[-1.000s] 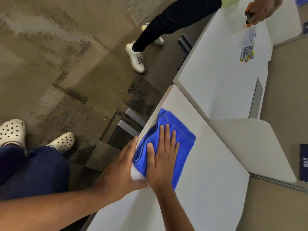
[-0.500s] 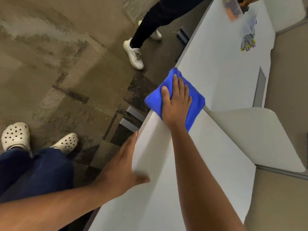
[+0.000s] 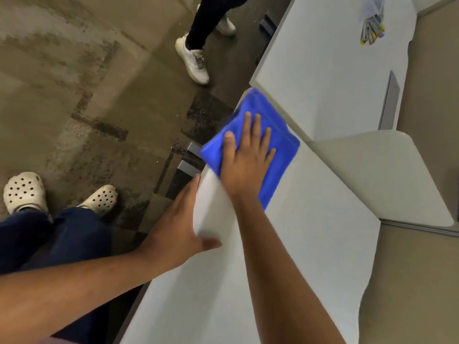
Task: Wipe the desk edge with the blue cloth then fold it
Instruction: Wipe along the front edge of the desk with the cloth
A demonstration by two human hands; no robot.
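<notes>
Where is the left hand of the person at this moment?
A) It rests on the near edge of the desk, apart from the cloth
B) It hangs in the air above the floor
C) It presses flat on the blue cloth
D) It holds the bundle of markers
A. The left hand lies on the desk edge, short of the blue cloth; only the right hand presses flat on that cloth.

Right hand [image 3: 244, 161] lies flat, fingers spread, on the blue cloth [image 3: 278, 142] at the far edge of the white desk [image 3: 285, 256]; one cloth corner overhangs the edge. Left hand [image 3: 177, 228] rests open on the desk's near edge, thumb on top. Cream clogs [image 3: 24, 191] on brown carpet [image 3: 74, 83]. Another person's white sneaker [image 3: 192, 59] stands beyond. Coloured pens [image 3: 372, 31] lie on the neighbouring desk [image 3: 323, 70].
</notes>
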